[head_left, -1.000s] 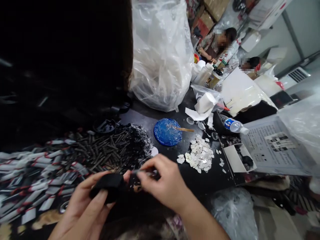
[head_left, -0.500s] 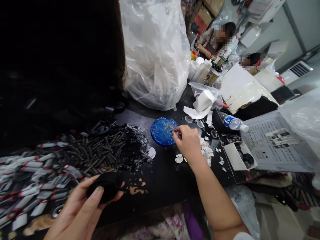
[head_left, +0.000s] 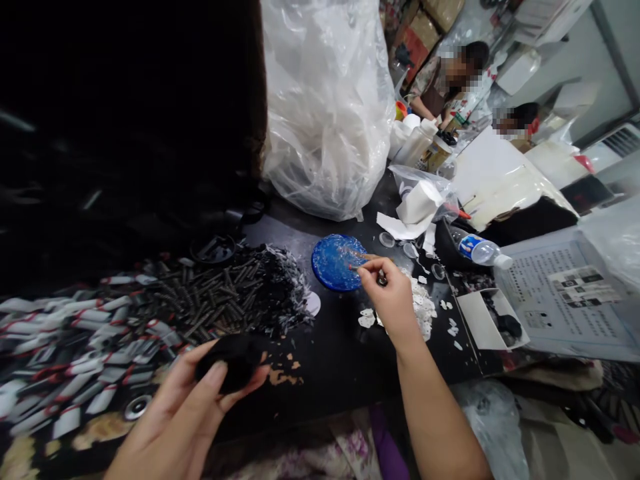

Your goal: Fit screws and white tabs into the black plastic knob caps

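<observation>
My left hand (head_left: pixel 193 407) is closed round a small black fuzzy piece (head_left: pixel 233 358) near the front of the dark table (head_left: pixel 340 360). My right hand (head_left: pixel 390 297) reaches forward and pinches a thin wooden stick (head_left: pixel 361 261) whose tip rests in a round blue dish (head_left: pixel 336 262). A small dark part shows between the fingers of that right hand. A heap of small white flakes (head_left: pixel 420 310) lies just right of the right hand.
A pile of dark metal clips (head_left: pixel 225 293) and white-and-red tagged strips (head_left: pixel 75 347) covers the left. A big clear plastic bag (head_left: pixel 327 107) stands behind the dish. A water bottle (head_left: pixel 477 250), a small white box (head_left: pixel 493 320), printed paper (head_left: pixel 565 293) lie right. Two other people sit far back.
My right hand left the black piece and reached out to the blue dish, where it now holds the stick. My left hand has kept the black piece.
</observation>
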`<state>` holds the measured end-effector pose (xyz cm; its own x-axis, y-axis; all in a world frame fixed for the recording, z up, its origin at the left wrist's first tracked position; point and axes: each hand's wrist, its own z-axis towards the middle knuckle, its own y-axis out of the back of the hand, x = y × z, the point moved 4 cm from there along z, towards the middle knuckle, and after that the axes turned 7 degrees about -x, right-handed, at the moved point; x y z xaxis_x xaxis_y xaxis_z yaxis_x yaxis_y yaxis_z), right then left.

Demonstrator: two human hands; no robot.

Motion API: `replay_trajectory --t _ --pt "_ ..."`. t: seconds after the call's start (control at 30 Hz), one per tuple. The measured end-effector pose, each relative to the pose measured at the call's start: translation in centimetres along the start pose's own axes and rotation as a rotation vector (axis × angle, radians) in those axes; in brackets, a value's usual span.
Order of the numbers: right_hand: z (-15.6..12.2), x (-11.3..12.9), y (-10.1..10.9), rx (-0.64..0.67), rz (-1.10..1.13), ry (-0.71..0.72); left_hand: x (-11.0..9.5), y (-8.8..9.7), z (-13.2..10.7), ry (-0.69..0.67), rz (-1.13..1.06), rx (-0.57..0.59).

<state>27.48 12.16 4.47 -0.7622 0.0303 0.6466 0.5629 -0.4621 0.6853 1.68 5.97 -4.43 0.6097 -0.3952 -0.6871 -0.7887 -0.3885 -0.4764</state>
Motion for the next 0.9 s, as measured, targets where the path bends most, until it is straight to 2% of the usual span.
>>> replay_trajectory --t 0.1,0.2,0.33,0.47,0.6,0.7,0.8,0.9 --pt "-2.0 1.5 -0.9 0.079 0.298 -0.147 -0.1 -2.2 -0.3 0.113 -0.03 0.021" --pt "-4.1 3.7 -2.0 0.219 0.579 -0.298 -0.2 -4.1 -0.7 0.268 -0.121 0.1" --pt "-5.3 6.5 -2.1 0.302 0.514 -0.202 -0.7 -4.7 -1.2 0.391 -0.219 0.144" --pt "-5.3 7.3 -1.9 0.298 0.487 -0.157 -1.0 -4.4 -1.7 0.42 -0.207 0.156" --pt "-5.5 7.6 -2.1 0.341 0.451 -0.132 -0.9 -4.4 -1.8 0.337 -0.165 0.231" --pt "-5.8 7.9 -1.9 0.353 0.355 -0.08 -0.8 -3.6 -1.5 0.142 -0.051 0.207" --pt "-6.3 8.2 -1.6 0.339 0.255 0.036 -0.8 -2.4 -1.0 -0.026 0.131 0.172" --pt "-6.9 8.6 -1.3 0.324 0.207 0.163 -0.9 -2.0 -0.9 -0.023 0.213 0.208"
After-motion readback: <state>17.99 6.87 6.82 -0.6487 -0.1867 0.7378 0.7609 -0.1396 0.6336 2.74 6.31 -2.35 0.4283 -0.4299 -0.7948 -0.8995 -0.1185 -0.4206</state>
